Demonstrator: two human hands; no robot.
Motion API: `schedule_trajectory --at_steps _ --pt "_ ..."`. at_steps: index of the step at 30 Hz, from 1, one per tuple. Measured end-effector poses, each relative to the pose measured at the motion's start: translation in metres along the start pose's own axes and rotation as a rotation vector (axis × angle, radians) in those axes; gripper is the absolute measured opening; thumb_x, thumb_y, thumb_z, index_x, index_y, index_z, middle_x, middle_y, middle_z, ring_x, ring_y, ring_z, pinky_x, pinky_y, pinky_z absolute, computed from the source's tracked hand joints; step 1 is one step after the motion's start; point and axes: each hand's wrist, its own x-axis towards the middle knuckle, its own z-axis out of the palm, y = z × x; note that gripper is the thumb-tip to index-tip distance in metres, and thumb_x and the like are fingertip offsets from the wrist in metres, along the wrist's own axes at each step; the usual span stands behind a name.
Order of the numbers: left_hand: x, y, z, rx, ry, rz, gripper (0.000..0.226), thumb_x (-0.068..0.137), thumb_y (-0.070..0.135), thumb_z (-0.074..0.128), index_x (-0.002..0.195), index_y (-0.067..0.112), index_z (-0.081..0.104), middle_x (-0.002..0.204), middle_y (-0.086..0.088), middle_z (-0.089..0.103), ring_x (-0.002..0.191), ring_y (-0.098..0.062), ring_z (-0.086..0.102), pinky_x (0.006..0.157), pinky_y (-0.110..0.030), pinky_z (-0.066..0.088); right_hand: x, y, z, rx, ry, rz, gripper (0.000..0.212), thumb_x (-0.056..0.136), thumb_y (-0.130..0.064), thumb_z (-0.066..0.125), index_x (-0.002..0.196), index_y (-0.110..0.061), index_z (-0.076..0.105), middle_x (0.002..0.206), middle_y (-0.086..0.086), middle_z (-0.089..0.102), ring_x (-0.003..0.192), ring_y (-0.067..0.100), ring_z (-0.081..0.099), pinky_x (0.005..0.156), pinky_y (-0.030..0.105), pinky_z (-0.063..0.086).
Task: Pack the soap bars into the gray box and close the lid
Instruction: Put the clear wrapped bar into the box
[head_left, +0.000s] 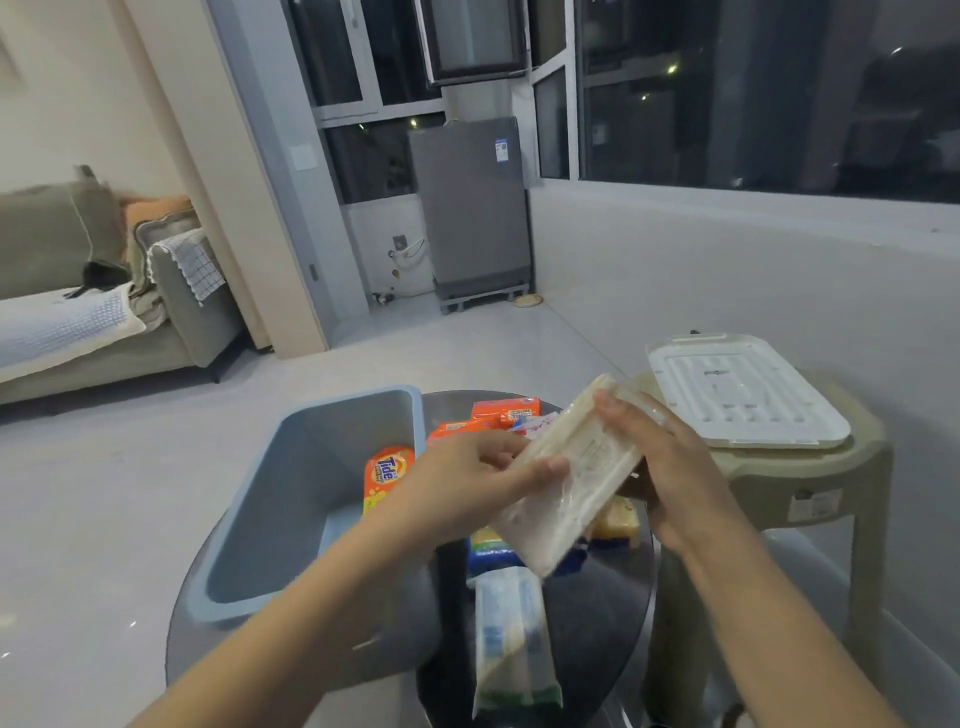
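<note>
I pinch the clear-wrapped soap bar with both hands, left hand, right hand; gray box sits left, nearer my left.

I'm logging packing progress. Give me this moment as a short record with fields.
held item: clear-wrapped pale soap bar, gripped by left hand and right hand
gray box: open, one orange Tide bar inside
lid: off, lying on beige stool
unpacked: several wrapped bars on the round table
</note>
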Motion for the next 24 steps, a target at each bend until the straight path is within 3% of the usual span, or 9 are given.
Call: schedule_trajectory --at_steps 4,7,9,13,15,17,20,22,24 --pt "0.003 -0.004 -0.025 -0.162 -0.135 -0.005 0.033 0.079 0.055 0.063 0.106 0.037 0.069 0.100 0.006 0.075 0.090 -0.007 0.071 0.073 -0.016 0.052 0.009 -0.001 0.027 0.041 -0.050 0.013 0.034 0.049 -0.051 0.080 0.074 -0.029 0.074 0.071 0.000 0.074 0.069 0.017 0.072 0.055 0.030 0.056" --pt "0.004 -0.012 -0.038 -0.268 -0.161 -0.021 0.029 0.076 0.048 0.067 0.102 0.036 0.070 0.102 0.001 0.075 0.093 -0.014 0.072 0.076 -0.023 0.054 0.014 0.002 0.050 0.020 -0.075 0.024 0.036 0.054 -0.051 0.080 0.079 -0.026 0.073 0.088 0.012 0.074 0.084 0.032 0.071 0.075 0.047 0.059" --pt "0.004 -0.019 -0.048 -0.360 -0.195 -0.035 0.027 0.078 0.041 0.068 0.104 0.034 0.069 0.105 -0.002 0.074 0.097 -0.018 0.071 0.079 -0.027 0.055 0.019 0.002 0.061 0.019 -0.080 0.008 0.039 0.054 -0.051 0.080 0.082 -0.025 0.072 0.089 0.012 0.073 0.087 0.035 0.070 0.078 0.050 0.057" --pt "0.007 -0.031 -0.061 -0.502 -0.109 -0.047 0.040 0.072 0.035 0.074 0.111 0.028 0.068 0.106 -0.006 0.074 0.095 -0.022 0.072 0.072 -0.030 0.056 0.031 -0.001 0.080 -0.015 -0.135 -0.017 0.042 0.049 -0.063 0.077 0.077 -0.032 0.072 0.074 0.000 0.073 0.074 0.022 0.071 0.064 0.037 0.057" --pt "0.008 -0.037 -0.071 -0.545 -0.031 -0.078 0.035 0.069 0.037 0.075 0.102 0.027 0.072 0.098 -0.005 0.075 0.086 -0.020 0.073 0.066 -0.030 0.056 0.036 0.000 0.089 -0.050 -0.197 -0.032 0.049 0.053 -0.070 0.070 0.086 -0.034 0.070 0.086 -0.002 0.073 0.082 0.018 0.071 0.068 0.032 0.057" --pt "0.006 -0.045 -0.085 -0.614 0.018 -0.141 0.032 0.067 0.040 0.077 0.092 0.021 0.072 0.084 -0.004 0.075 0.072 -0.017 0.073 0.058 -0.027 0.055 0.039 0.006 0.100 -0.051 -0.289 -0.030 0.052 0.065 -0.066 0.063 0.107 -0.035 0.065 0.110 -0.001 0.069 0.101 0.017 0.067 0.083 0.035 0.055" --pt "0.000 -0.061 -0.108 -0.689 0.094 -0.252 0.049 0.060 0.046 0.073 0.097 0.014 0.069 0.081 -0.006 0.076 0.067 -0.018 0.073 0.052 -0.024 0.055 0.039 0.021 0.117 -0.113 -0.358 0.006 0.065 0.069 -0.066 0.056 0.128 -0.041 0.049 0.134 -0.010 0.054 0.121 0.010 0.052 0.099 0.033 0.044" --pt "-0.003 -0.075 -0.119 -0.689 0.172 -0.330 0.057 0.059 0.047 0.073 0.104 0.013 0.067 0.088 -0.009 0.075 0.074 -0.022 0.074 0.056 -0.029 0.057 0.039 0.032 0.129 -0.226 -0.343 0.020 0.066 0.069 -0.067 0.051 0.131 -0.046 0.043 0.135 -0.017 0.047 0.121 0.003 0.044 0.095 0.026 0.040" --pt "-0.004 -0.090 -0.125 -0.660 0.237 -0.410 0.058 0.065 0.047 0.071 0.110 0.011 0.066 0.099 -0.014 0.074 0.089 -0.029 0.072 0.076 -0.038 0.058 0.038 0.043 0.138 -0.336 -0.349 0.035 0.056 0.080 -0.060 0.050 0.134 -0.047 0.039 0.141 -0.011 0.043 0.119 0.003 0.038 0.093 0.027 0.036"
